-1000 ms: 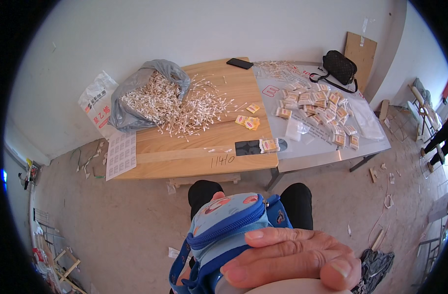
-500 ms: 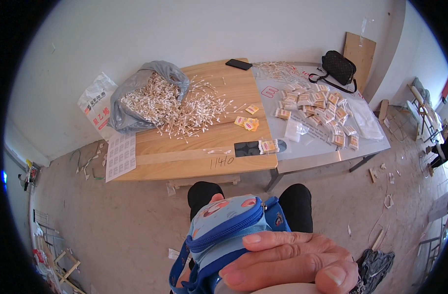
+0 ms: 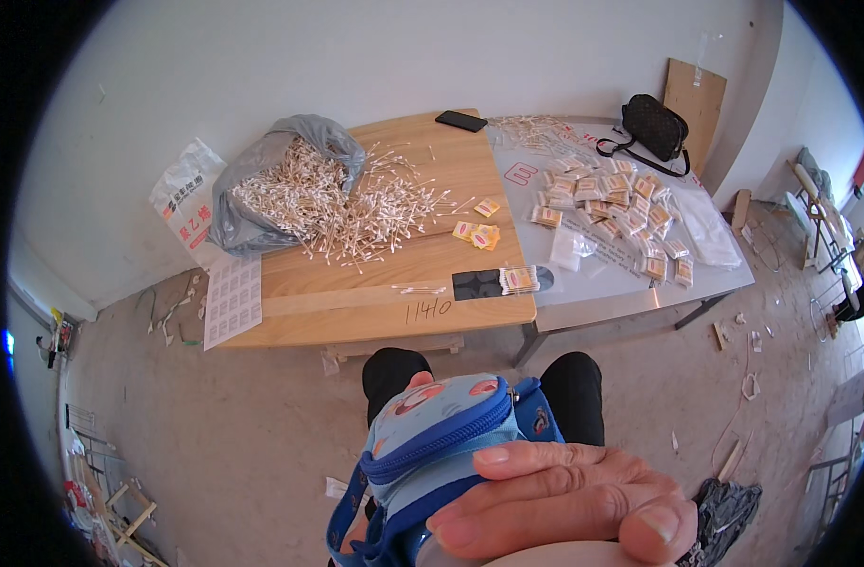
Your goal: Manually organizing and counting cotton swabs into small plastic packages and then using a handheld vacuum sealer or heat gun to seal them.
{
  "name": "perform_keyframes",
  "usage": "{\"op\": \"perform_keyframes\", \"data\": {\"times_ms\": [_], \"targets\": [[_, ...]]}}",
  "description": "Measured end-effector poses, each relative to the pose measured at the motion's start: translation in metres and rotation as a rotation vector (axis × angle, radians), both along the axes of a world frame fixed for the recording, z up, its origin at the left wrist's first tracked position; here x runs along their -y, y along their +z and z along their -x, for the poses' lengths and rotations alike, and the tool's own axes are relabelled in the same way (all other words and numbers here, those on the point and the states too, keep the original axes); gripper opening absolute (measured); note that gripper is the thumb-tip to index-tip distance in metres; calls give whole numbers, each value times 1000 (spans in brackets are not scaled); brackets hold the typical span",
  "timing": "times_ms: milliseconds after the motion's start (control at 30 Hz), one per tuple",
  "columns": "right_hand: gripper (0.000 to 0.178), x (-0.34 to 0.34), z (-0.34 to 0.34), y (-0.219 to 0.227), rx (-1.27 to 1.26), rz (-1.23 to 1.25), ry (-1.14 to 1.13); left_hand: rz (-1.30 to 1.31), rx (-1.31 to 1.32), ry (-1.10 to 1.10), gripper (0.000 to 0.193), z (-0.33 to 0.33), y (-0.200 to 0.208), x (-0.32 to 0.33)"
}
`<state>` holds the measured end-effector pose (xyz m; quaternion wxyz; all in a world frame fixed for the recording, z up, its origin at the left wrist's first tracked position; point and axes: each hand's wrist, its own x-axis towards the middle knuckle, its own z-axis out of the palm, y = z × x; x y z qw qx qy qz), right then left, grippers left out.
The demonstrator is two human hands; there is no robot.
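A small light-blue zippered bag point(image 3: 441, 425) with a darker blue zip and strap is right in front of me, above my knees. Only bits of my left hand point(image 3: 420, 379) show, at the bag's far edge and beside its left strap; its fingers are mostly hidden behind the bag. My right hand point(image 3: 564, 501) lies with fingers stretched out and close together, their tips at the bag's near right side. Below that hand, a pale rounded surface point(image 3: 555, 556) is cut off by the lower edge, and I cannot make out what it is.
A wooden table point(image 3: 356, 326) bears a grey plastic bag point(image 3: 233, 222) spilling cotton swabs point(image 3: 300, 194), yellow cards point(image 3: 476, 234) and a phone point(image 3: 460, 121). One swab bundle point(image 3: 519, 280) lies near its right edge. Packed swabs point(image 3: 616, 198) and a dark handbag point(image 3: 654, 128) occupy the adjoining table.
My right hand has shifted very slightly to the right in the picture. The bag stays almost where it was, and nothing on the tables has moved.
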<state>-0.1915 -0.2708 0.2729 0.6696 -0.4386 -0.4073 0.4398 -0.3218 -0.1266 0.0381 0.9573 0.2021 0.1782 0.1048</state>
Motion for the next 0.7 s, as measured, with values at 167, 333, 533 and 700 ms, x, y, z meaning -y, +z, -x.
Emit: {"op": "perform_keyframes", "data": {"times_ms": [167, 333, 533, 700], "targets": [[65, -3, -17, -8, 325, -113, 75, -10, -6, 5, 80, 3, 2, -2], [61, 0, 1, -11, -162, 10, 16, -8, -7, -1, 80, 4, 1, 1], [60, 0, -1, 11, 138, 17, -53, -15, -12, 18, 81, 7, 0, 0], [70, -5, 8, -19, -89, -32, 55, -15, -6, -2, 82, 6, 1, 3]]}}
